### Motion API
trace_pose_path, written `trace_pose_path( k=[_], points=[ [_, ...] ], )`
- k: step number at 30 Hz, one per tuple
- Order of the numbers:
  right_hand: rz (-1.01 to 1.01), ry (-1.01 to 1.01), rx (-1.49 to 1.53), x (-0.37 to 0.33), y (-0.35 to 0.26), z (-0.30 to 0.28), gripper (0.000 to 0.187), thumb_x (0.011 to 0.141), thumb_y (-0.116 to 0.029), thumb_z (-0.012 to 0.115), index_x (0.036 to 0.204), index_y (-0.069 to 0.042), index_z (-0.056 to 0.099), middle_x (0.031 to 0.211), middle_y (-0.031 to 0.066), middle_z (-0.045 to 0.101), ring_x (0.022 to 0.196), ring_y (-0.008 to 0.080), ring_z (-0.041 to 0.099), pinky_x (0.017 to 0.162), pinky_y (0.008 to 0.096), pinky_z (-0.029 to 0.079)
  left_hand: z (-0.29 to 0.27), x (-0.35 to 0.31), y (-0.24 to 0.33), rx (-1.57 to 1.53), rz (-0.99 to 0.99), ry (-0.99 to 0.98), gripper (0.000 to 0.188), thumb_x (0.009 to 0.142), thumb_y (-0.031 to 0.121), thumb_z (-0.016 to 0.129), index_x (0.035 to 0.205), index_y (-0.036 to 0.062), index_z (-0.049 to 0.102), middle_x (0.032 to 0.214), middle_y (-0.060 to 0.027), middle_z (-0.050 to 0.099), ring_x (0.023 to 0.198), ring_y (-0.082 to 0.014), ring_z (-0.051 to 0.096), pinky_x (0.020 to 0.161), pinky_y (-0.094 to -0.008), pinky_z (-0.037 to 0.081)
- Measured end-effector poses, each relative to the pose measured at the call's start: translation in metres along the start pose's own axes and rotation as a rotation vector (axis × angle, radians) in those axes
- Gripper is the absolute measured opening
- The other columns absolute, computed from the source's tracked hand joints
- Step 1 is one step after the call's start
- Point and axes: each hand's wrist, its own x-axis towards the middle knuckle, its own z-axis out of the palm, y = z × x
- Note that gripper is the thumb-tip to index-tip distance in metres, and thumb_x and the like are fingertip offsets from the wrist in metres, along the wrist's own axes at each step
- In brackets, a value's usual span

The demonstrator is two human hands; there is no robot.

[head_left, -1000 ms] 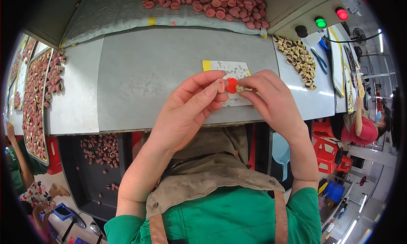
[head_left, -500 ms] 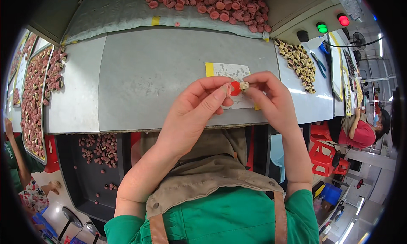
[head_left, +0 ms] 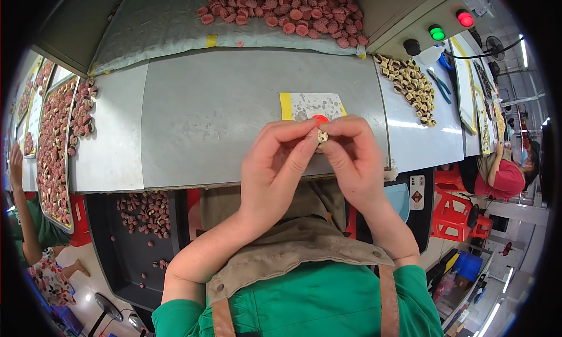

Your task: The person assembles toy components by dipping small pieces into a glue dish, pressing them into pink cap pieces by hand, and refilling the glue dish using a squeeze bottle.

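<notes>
the grey metal worktable [head_left: 222,120] fills the middle of the view, smooth and a little shiny, with its front edge bending near the person's hands. at 12 o'clock on a grey cloth lies a heap of small round pink-red caps [head_left: 293,12], ribbed at the sides. at 9 o'clock a long tray [head_left: 50,144] holds many more of such caps in rows, and at 7 o'clock a dark bin [head_left: 137,237] under the table has some loose ones inside. at 2 o'clock lies a band of small beige and dark round parts [head_left: 410,85], and behind it a grey control box carries a green round lamp [head_left: 437,32] and a red round lamp [head_left: 465,18]. in the centre, slightly toward 12 o'clock, a white rectangular label [head_left: 310,105] with a yellow strip on its left side is stuck flat on the table.

the left hand [head_left: 275,167] and the right hand [head_left: 351,155] meet just in front of this label. both pinch together one small beige ridged part [head_left: 322,136] between their fingertips, and a small red cap [head_left: 319,119] shows just above it, touching the fingers; it cannot be told if it is held or lies on the label.
</notes>
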Motion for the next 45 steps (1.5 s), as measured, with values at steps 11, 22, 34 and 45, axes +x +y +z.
trace_pose_path(
  k=[11, 22, 34, 45],
  points=[
    [-0.171, -0.096, -0.376, 0.004, -0.012, -0.012, 0.056, 0.075, -0.04, 0.074, 0.114, -0.004, 0.057, 0.1, 0.005, 0.049, 0.093, 0.0171, 0.046, 0.082, 0.0274, 0.039, -0.016, 0.015, 0.02, -0.314, -0.409, -0.198, 0.053, 0.094, 0.016, 0.055, 0.139, 0.0065, 0.03, 0.106, -0.0053, 0.056, 0.099, -0.0111, 0.054, 0.088, -0.0268, 0.046],
    [-0.155, -0.158, -0.162, 0.011, 0.001, -0.017, 0.033, 0.076, -0.023, 0.075, 0.103, -0.008, 0.063, 0.098, 0.0049, 0.049, 0.096, 0.0183, 0.049, 0.084, 0.0302, 0.041, -0.021, 0.019, 0.013, -0.365, -0.465, -0.294, 0.058, 0.091, 0.013, 0.059, 0.141, 0.008, 0.03, 0.102, -0.0018, 0.058, 0.099, -0.0107, 0.055, 0.089, -0.0276, 0.045],
    [-0.182, -0.062, -0.363, 0.006, -0.012, -0.019, 0.037, 0.071, -0.029, 0.078, 0.099, -0.008, 0.066, 0.098, 0.0059, 0.053, 0.094, 0.02, 0.052, 0.083, 0.0309, 0.043, -0.01, 0.014, 0.02, -0.283, -0.424, -0.254, 0.052, 0.094, 0.014, 0.055, 0.14, 0.0079, 0.032, 0.112, -0.0059, 0.06, 0.103, -0.0103, 0.055, 0.089, -0.0254, 0.044],
    [-0.453, -0.037, -0.627, 0.015, -0.029, -0.017, 0.035, 0.067, -0.017, 0.08, 0.096, -0.005, 0.065, 0.094, 0.0067, 0.051, 0.082, 0.0194, 0.054, 0.064, 0.0289, 0.048, -0.008, 0.017, 0.022, -0.318, -0.42, -0.271, 0.055, 0.094, 0.019, 0.054, 0.141, 0.0061, 0.029, 0.113, -0.0099, 0.059, 0.11, -0.0184, 0.054, 0.095, -0.0343, 0.043]
  ],
)
